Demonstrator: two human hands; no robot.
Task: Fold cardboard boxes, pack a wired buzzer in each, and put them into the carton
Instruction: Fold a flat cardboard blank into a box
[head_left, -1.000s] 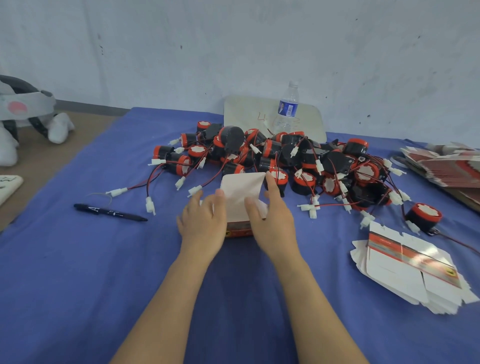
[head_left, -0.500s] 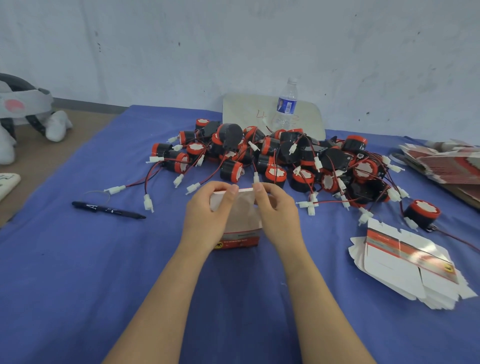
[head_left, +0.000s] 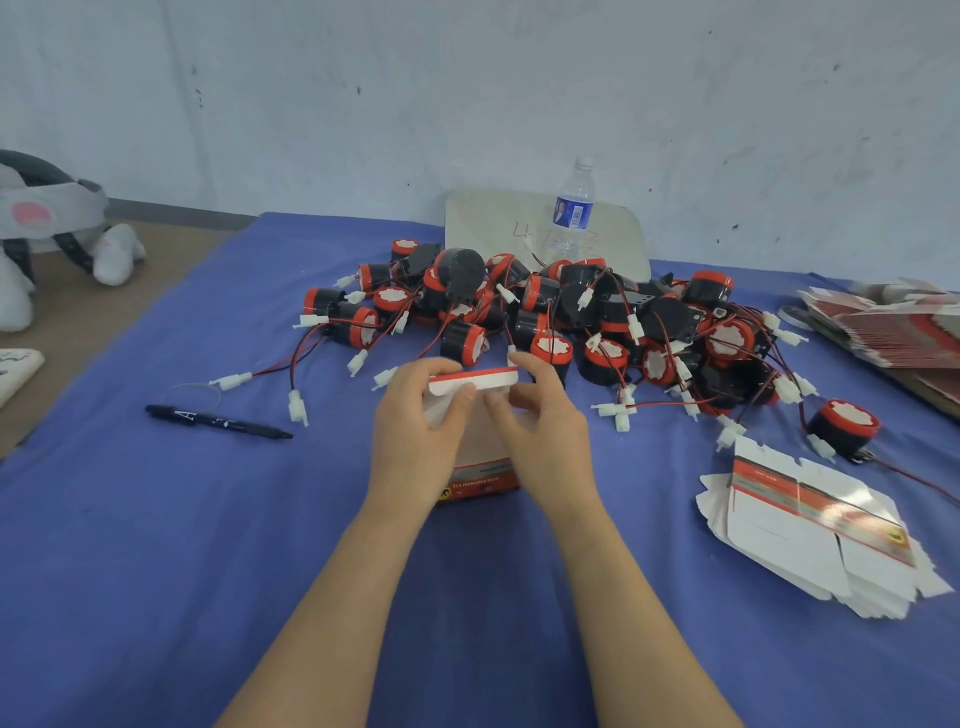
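Cardboard box (head_left: 483, 477) is standing upright at mid-tabletop (head_left: 182, 545), just in front of the buzzer pile (head_left: 571, 322). Left hand (head_left: 415, 441) is gripping its left side, thumb on the top flap. Right hand (head_left: 545, 439) is pinching the flap's right end.

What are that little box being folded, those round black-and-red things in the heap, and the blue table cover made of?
The little box: thin cardboard, white with red print; its top flap bends along a clean crease. The round things: apparently hard moulded plastic, black bodies, red rims, faint sheen. The blue cover: seemingly cloth, matte, draping softly without glare.
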